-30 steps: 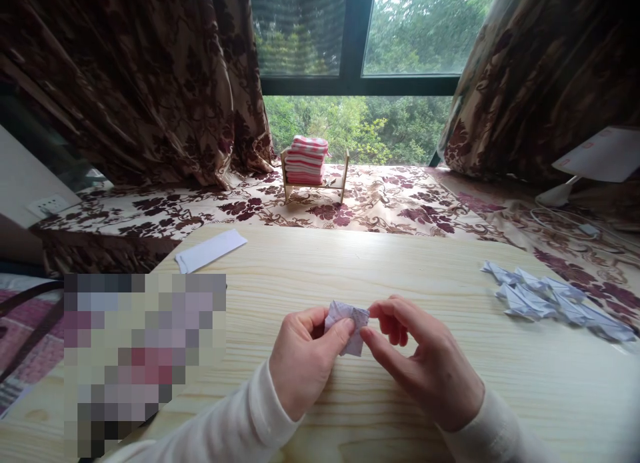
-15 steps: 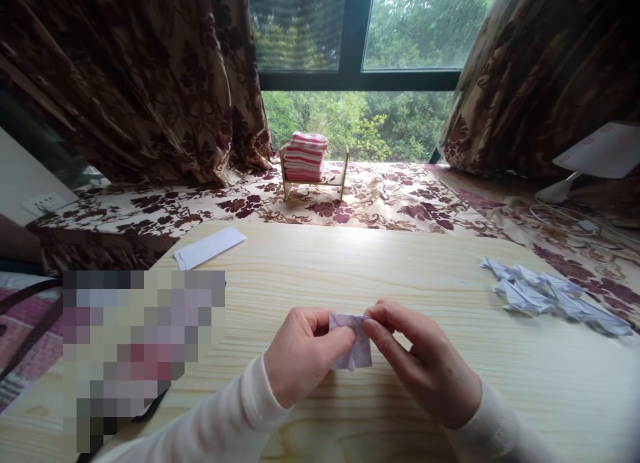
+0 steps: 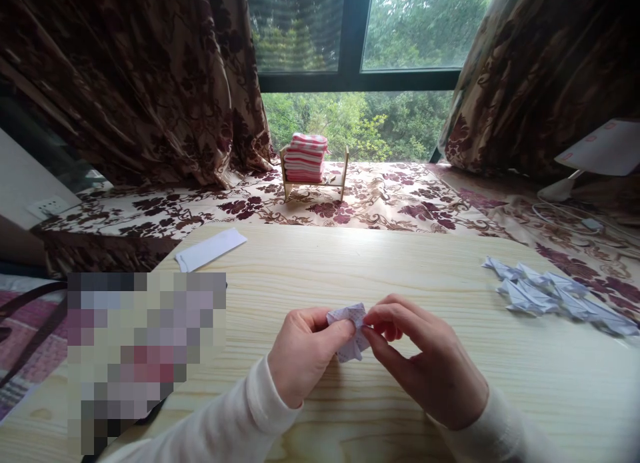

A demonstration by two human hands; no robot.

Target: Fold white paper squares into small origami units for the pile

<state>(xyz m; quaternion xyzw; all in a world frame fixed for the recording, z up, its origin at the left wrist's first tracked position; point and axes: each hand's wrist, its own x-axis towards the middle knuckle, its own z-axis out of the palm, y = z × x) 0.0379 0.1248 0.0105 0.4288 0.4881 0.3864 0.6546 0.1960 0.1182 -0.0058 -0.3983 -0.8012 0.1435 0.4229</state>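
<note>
A small folded piece of paper (image 3: 353,348), white with faint print, is held just above the table between my hands. My left hand (image 3: 310,346) pinches it, the thumb lying flat across its front. At the paper's right edge, the thumb and forefinger of my right hand (image 3: 425,360) are closed on a corner. Several folded paper pieces (image 3: 530,296) with pointed ends lie in overlapping rows at the right side of the table. A flat stack of white paper strips (image 3: 211,249) rests near the table's far left edge.
The pale wooden table (image 3: 280,270) fills the foreground. A blurred-out object (image 3: 145,356) lies at its left. Beyond, on a flowered window ledge (image 3: 380,196), a small wooden rack (image 3: 344,176) holds folded pink-and-white cloths (image 3: 305,158). A white lamp (image 3: 603,150) stands at the right.
The folded paper has turned in my left hand, so its top right corner now points up. My right fingers have shifted slightly down its right edge.
</note>
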